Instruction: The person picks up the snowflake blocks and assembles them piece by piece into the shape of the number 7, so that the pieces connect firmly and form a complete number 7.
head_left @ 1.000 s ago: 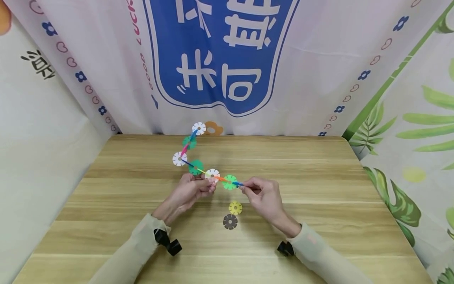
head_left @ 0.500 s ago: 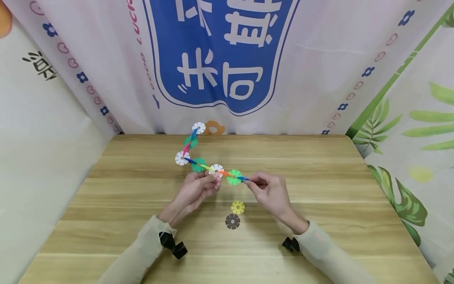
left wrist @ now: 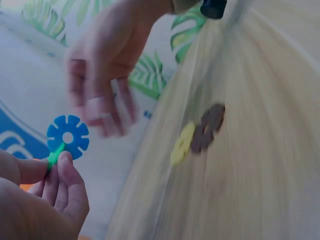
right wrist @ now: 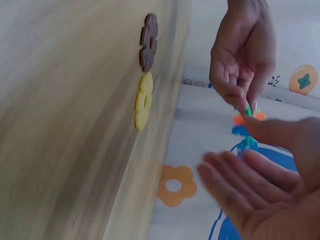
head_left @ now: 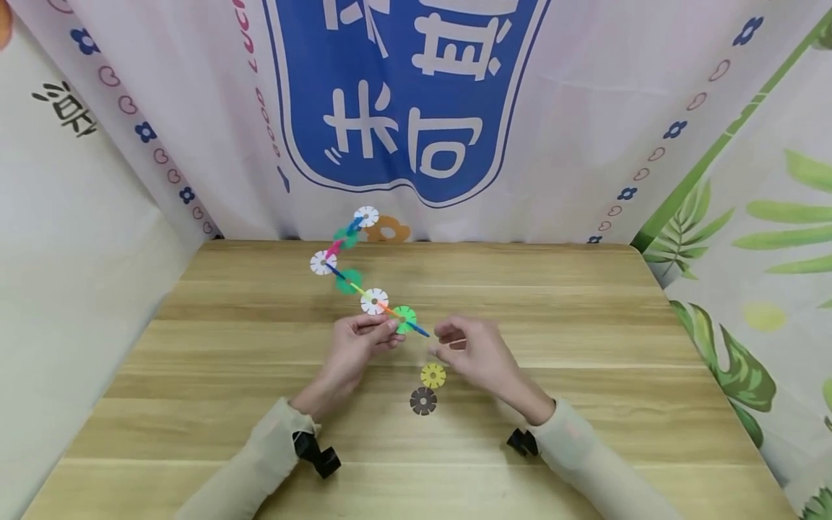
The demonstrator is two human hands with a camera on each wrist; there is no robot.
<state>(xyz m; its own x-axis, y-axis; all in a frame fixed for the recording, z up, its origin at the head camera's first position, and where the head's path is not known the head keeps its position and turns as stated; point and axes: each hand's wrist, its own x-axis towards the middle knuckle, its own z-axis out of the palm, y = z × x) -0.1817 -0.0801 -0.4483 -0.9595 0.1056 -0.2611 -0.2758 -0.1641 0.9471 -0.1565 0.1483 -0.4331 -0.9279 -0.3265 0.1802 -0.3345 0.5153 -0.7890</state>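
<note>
My left hand (head_left: pixel 354 347) pinches the light green notched disc (head_left: pixel 404 312) of a linked zigzag chain of snowflake discs. The chain is held above the table and runs away to a white disc (head_left: pixel 370 211) at its far end. At the near end sits a blue disc (left wrist: pixel 77 131), seen face-on in the left wrist view. My right hand (head_left: pixel 477 357) is just right of the blue disc, apart from it, motion-blurred, with nothing visible between its loosely bent fingers. Close by, a yellow disc (head_left: pixel 425 376) and a dark brown disc (head_left: pixel 416 402) lie on the table.
The wooden table (head_left: pixel 552 448) ends at a printed white curtain (head_left: pixel 572 144) at the back. Leaf-patterned cloth (head_left: pixel 773 289) hangs at the right side. Black wrist cameras sit at both cuffs.
My right hand has let go of the blue disc and moved slightly down and away. My left hand has shifted its hold from around the white disc to the light green one; the chain tilts more steeply.
</note>
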